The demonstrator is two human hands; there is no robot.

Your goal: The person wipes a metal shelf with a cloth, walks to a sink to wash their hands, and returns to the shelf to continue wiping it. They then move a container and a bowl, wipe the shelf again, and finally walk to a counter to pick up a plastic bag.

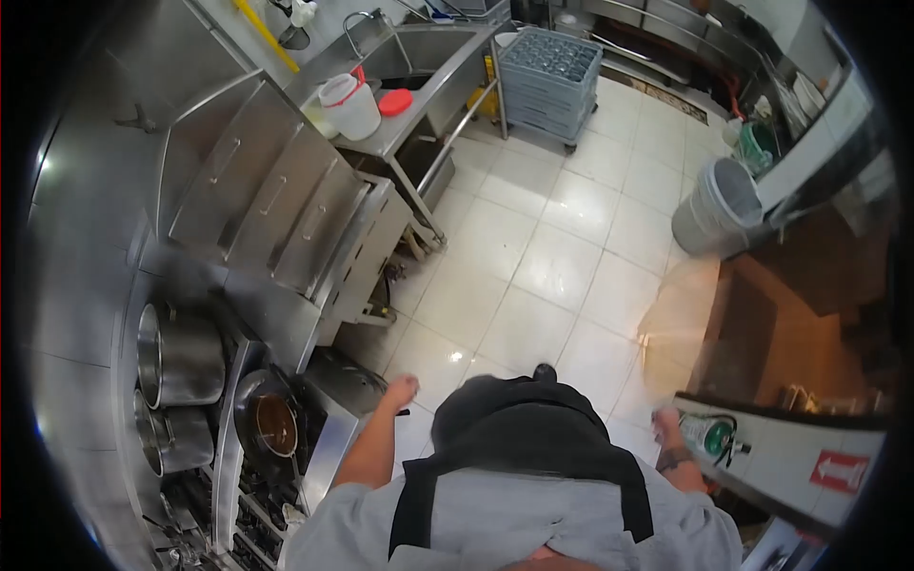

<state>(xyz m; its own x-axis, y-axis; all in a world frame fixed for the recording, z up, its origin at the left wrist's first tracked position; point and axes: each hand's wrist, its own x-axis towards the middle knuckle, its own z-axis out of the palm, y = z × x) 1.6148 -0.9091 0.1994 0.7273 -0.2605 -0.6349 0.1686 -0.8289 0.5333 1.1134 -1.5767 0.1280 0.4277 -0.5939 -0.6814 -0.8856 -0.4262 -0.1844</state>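
My left hand (403, 391) hangs forward beside the cooking line, its fingers curled in with nothing visible in them. Just below it is a short dark handle at the edge of a steel appliance (345, 383). My right hand (668, 425) is low on the other side, fingers curled; I see nothing in it, though its inner side is partly hidden. Close to that hand is a green-and-white cylinder (712, 436) with a dark hose or strap. A dark pan (249, 440) with brown liquid sits on the stove to the left.
Two large steel pots (186, 357) stand behind the pan. Ahead on the left are a drawered steel unit (257, 190) and a sink table with a white bucket (352, 109) and red lid (395, 102). Stacked grey racks (547, 86) on wheels and a grey bin (709, 214) stand on the tiled floor.
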